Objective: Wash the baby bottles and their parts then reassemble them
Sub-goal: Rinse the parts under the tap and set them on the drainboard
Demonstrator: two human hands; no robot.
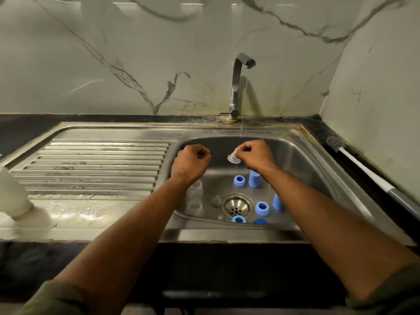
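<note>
My right hand [253, 154] pinches a clear silicone teat [233, 158] over the sink basin [302, 162], under a thin stream of water from the tap [237, 87]. My left hand [192, 160] hovers to its left with the fingers curled into a fist and nothing visible in it. On the basin floor stand two clear bottles [195, 192], partly hidden by my left forearm. Blue screw rings [239, 180] and blue caps [254, 178] lie around the drain [237, 206]. A second clear teat [216, 200] sits left of the drain.
A wet ribbed draining board [91, 164] lies left of the basin. A white object [12, 196] stands at its near left edge. A bottle brush [363, 169] with a white handle lies on the dark counter at the right, beside the wall.
</note>
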